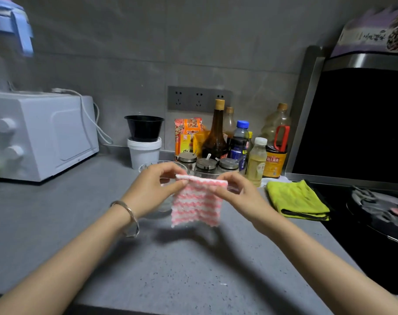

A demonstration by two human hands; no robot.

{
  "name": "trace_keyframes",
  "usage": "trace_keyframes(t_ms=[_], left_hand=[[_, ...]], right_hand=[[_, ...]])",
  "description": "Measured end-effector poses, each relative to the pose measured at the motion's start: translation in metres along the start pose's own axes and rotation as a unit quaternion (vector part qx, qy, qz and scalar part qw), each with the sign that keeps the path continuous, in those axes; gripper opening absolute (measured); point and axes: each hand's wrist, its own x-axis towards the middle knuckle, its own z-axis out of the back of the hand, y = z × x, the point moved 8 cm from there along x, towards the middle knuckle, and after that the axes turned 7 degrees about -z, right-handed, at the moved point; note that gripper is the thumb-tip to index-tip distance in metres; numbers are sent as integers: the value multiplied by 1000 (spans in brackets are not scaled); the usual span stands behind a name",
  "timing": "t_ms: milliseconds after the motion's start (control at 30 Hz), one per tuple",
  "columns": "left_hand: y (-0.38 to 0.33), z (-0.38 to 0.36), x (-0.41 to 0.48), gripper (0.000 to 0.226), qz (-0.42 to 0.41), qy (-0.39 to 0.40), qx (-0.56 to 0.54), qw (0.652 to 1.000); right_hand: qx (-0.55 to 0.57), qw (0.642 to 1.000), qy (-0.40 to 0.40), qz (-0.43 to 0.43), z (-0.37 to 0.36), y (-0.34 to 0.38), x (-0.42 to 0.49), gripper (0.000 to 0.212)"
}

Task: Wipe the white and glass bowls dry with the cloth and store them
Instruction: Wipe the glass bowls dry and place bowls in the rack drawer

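Here, striped cloth (196, 201); bottle labels (273, 164) blurred.

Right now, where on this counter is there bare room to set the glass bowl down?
Bare grey counter lies in front of the glass bowl, out to the near edge. Another patch runs left of the bowl, up to the white oven. Crowded: jars and bottles behind the bowl, yellow-green cloth to its right.

Orange-labelled bottle (273, 162): Chinese characters, too blurred to read, beyond the fingers of the right hand (236, 194).
Elsewhere: nothing legible.
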Motion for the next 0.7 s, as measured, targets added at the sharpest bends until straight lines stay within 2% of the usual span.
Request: trace_keyframes(t_ms=[67, 133, 200, 233, 300, 367, 467, 600, 700], left_hand=[[8, -5, 4, 17, 11, 15, -76, 997], [17, -11, 8, 15, 27, 18, -106, 994], [28, -8, 11, 10, 41, -17, -94, 995], [36, -2, 14, 8, 45, -37, -46, 997], [45, 7, 18, 27, 39, -36, 111, 992], [49, 7, 22, 38, 22, 1, 247, 969], [54, -4, 26, 33, 17, 58, 337, 940], [61, -7, 31, 29, 8, 43, 318, 947], [59, 0, 33, 24, -15, -5, 247, 969]], right_hand=[[101, 988, 98, -62, -25, -14, 3, 33], [168, 968, 152, -106, -43, -21, 1, 39], [256, 944, 133, -159, -46, -27, 2, 33], [308, 926, 110, -188, -44, -31, 4, 29], [390, 887, 57, -239, -36, -41, 8, 27], [403, 875, 18, -267, -27, -48, 8, 24], [399, 868, 12, -296, -23, -58, 6, 24], [387, 867, 10, -313, -20, -67, 1, 28], [397, 867, 13, -300, -18, -64, 0, 26]])
